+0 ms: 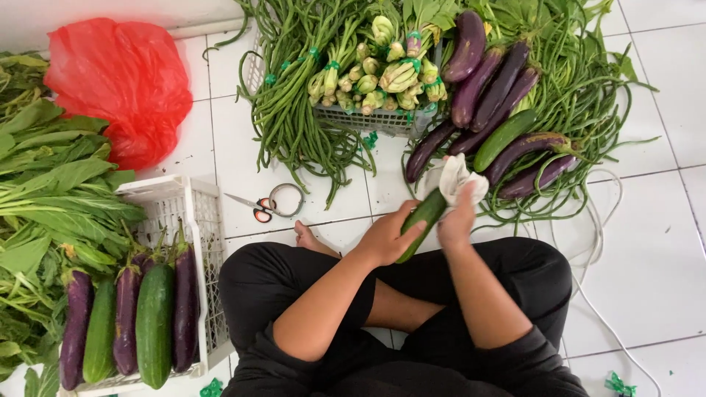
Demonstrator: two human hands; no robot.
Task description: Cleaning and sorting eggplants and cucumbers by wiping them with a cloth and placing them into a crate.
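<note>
I sit cross-legged on a white tiled floor. My left hand [384, 235] grips a dark green cucumber [425, 215] around its lower half. My right hand [457, 220] presses a white cloth [457, 179] against the cucumber's upper end. Just beyond my hands lies a pile of purple eggplants [498, 88] with one more green cucumber [504, 137] among them, on top of long green beans [588, 95].
A white plastic crate [198, 220] at my left holds eggplants and cucumbers [155, 323]. Leafy greens [51, 191] and a red plastic bag [121, 81] lie far left. Scissors [259, 209] and a tape roll [286, 200] rest on the tiles. Another crate [382, 121] holds bundled greens.
</note>
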